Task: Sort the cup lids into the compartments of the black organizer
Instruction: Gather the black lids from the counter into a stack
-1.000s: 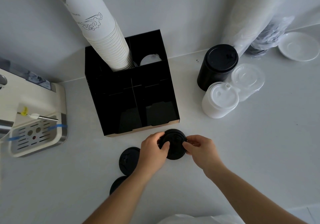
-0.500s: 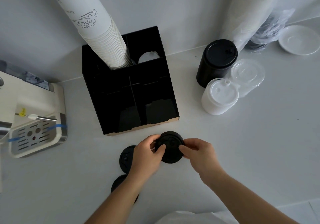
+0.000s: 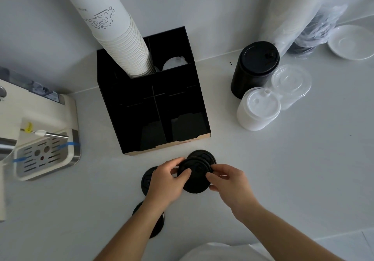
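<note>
The black organizer (image 3: 141, 107) stands against the wall, with a tall stack of white paper cups (image 3: 123, 44) in its back left compartment and a white lid (image 3: 174, 63) in the back right one. Just in front of it, my left hand (image 3: 167, 182) and my right hand (image 3: 226, 182) both grip a small stack of black lids (image 3: 197, 174); the top lid is slid toward me off the one beneath. Two more black lids lie on the counter, one (image 3: 146, 179) partly under my left hand, the other (image 3: 158, 225) partly under my left forearm.
To the right stand a black lid stack (image 3: 256, 66), a white lid stack (image 3: 258, 109) and a clear lid stack (image 3: 290, 84). Bagged cups (image 3: 293, 14) and a white saucer (image 3: 351, 42) are at the back right. A coffee machine drip tray (image 3: 40, 155) is at the left.
The top black lid has slid toward me, showing a second lid beneath it. Both hands stay on the stack in about the same place.
</note>
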